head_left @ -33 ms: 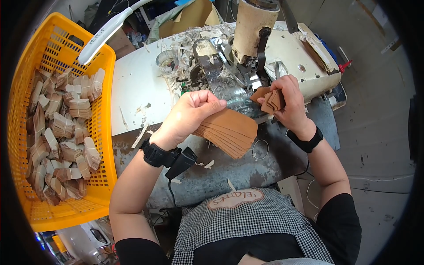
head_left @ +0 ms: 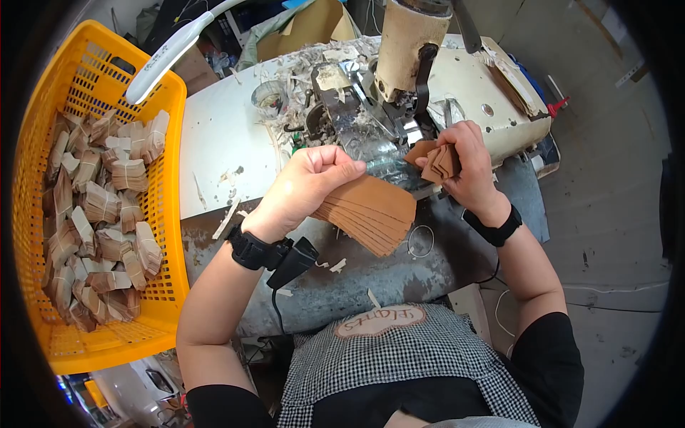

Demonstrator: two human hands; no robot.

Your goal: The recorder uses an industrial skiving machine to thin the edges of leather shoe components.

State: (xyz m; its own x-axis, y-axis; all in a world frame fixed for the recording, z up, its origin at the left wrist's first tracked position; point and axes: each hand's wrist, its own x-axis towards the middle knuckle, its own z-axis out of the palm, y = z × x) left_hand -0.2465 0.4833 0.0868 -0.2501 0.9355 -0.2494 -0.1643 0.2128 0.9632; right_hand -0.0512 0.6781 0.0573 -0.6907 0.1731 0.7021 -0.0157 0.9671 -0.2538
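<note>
My left hand (head_left: 317,178) is closed on a fanned stack of brown leather strips (head_left: 374,214), thumb on top and the fingers hidden beneath. The strips have rounded ends and spread toward my right. In my right hand (head_left: 467,164) is a smaller bunch of brown leather pieces (head_left: 441,162), curled and gathered between thumb and fingers. One piece juts out to the left of that bunch, close to the machine's work area. Both hands are held in front of a cream-coloured machine (head_left: 410,53) with a thick upright head.
On my left stands a yellow plastic basket (head_left: 182,214) with many banded bundles of pale strips (head_left: 102,202). Scraps and shavings litter the machine bed around a small clear cup (head_left: 269,98). A rubber band (head_left: 421,241) lies on the worn metal table edge (head_left: 342,303). A white lamp arm (head_left: 168,60) reaches over the basket.
</note>
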